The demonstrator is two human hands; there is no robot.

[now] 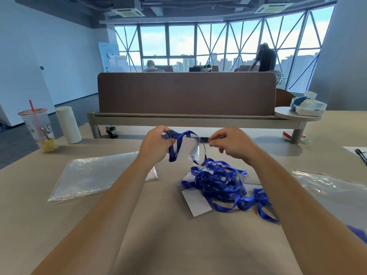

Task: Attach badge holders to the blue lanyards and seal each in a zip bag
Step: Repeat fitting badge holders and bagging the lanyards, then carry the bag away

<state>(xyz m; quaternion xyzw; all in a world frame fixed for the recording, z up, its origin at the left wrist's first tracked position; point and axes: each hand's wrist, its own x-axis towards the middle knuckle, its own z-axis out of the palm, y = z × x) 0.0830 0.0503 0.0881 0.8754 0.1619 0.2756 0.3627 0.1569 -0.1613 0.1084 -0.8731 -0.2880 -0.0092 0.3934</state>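
Observation:
My left hand [156,143] grips a blue lanyard [174,147] near its black clip, raised above the table. My right hand [228,142] pinches the top edge of a clear badge holder [190,148] with a white card inside, held between both hands. Below them lies a tangled pile of blue lanyards [220,183] on several more badge holders [196,201]. A stack of clear zip bags [93,175] lies to the left, and another zip bag [333,189] lies to the right.
A drink cup with a red straw [37,130] and a white cylinder [68,125] stand at the far left. A brown desk divider [186,92] closes off the back. A stapler [111,132], tissues [307,105] and a pen [361,154] sit around the edges.

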